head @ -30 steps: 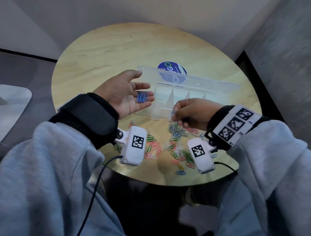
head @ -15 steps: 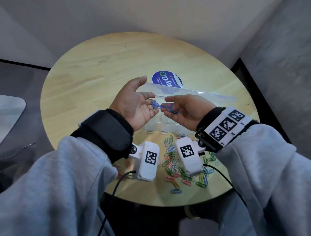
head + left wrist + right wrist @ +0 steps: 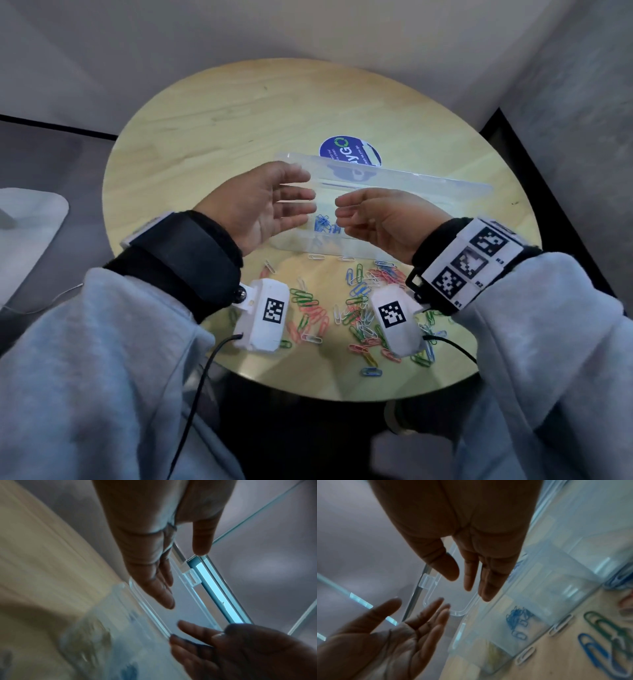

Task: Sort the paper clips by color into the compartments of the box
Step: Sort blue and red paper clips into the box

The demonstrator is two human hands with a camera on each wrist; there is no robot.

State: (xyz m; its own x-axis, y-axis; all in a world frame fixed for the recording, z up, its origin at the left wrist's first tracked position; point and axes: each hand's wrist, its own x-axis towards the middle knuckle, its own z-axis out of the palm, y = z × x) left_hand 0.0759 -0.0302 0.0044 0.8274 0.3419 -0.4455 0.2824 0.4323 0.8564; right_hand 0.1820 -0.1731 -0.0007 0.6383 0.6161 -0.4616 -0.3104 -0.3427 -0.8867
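Clear plastic box [image 3: 428,192]: lid raised, on the bench [image 3: 239,113] just beyond both hands.
Contents: blue paper clips [image 3: 325,224] in one compartment, below the gap between the fingertips.
Left hand [image 3: 260,205]: fingers straight, holding nothing.
Right hand [image 3: 383,219]: fingers relaxed, holding nothing.
Loose clips [image 3: 356,308]: mixed colours, nearer than the hands, partly hidden by the wrist cameras.
Unclear: other compartments' contents.
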